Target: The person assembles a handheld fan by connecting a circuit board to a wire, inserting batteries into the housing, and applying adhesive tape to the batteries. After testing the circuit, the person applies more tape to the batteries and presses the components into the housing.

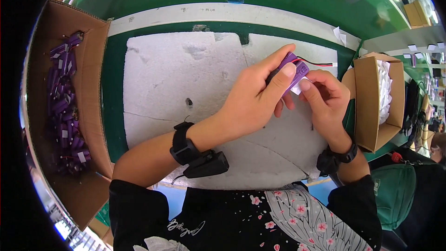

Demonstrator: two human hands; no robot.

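Note:
A purple battery pack (301, 70) with a red and a black wire ending in a white connector (334, 64) is gripped in my left hand (253, 94), thumb on top and fingers wrapped round it. My right hand (329, 100) pinches a small white label (296, 88) between thumb and forefinger, against the pack's lower right end. Whether the label is stuck to the pack I cannot tell. Both hands are above the right part of a white foam sheet (172, 79). A black strap with a dark box sits on each of my wrists.
At the left stands a tall cardboard box (95, 111) holding many purple battery packs (65, 107). A smaller cardboard box (367, 107) with white paper pieces (384, 90) is at the right. Beyond the foam runs a pale rail (186, 15). A green bag (395, 195) is at the lower right.

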